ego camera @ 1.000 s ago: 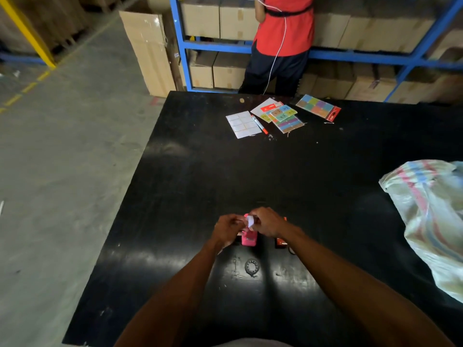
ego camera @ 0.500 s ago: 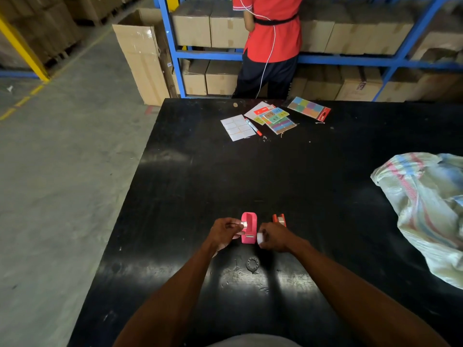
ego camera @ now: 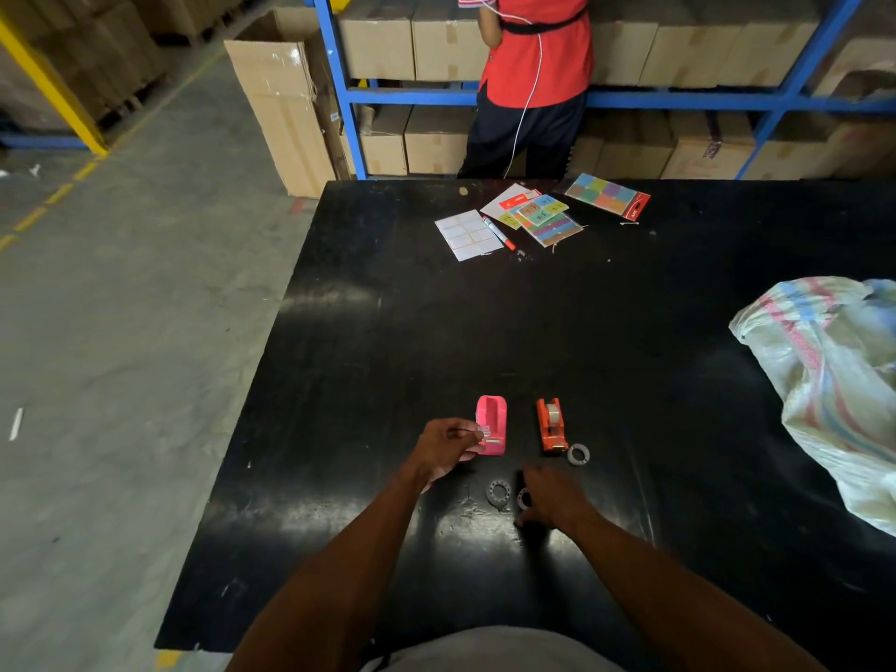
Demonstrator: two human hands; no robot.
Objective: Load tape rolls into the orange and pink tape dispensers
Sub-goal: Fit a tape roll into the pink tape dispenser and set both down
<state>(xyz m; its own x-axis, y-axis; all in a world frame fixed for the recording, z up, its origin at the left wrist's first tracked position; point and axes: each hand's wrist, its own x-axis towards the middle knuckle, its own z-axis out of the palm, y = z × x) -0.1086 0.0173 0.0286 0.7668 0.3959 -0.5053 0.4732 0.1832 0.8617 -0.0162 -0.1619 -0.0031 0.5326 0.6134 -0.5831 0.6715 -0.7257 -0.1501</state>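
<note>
The pink tape dispenser (ego camera: 492, 424) stands on the black table (ego camera: 485, 332) with its slot showing no roll. Right of it, the orange dispenser (ego camera: 551, 424) holds a clear tape roll. My left hand (ego camera: 443, 448) pinches a small clear strip of tape at the pink dispenser's near end. My right hand (ego camera: 550, 497) rests low on the table with its fingers on a tape roll (ego camera: 524, 499). Another roll (ego camera: 498, 493) lies flat between my hands. A third roll (ego camera: 578, 454) lies by the orange dispenser's near end.
Sticker sheets, coloured card packs (ego camera: 606, 196) and a red marker (ego camera: 498, 232) lie at the table's far side. A striped woven sack (ego camera: 834, 380) covers the right edge. A person in a red top (ego camera: 533, 65) stands at blue shelving with cartons behind the table.
My right hand left the pink dispenser and dropped toward me onto a roll on the table. My left hand stayed at the pink dispenser's near end. The orange dispenser and a roll beside it came into sight.
</note>
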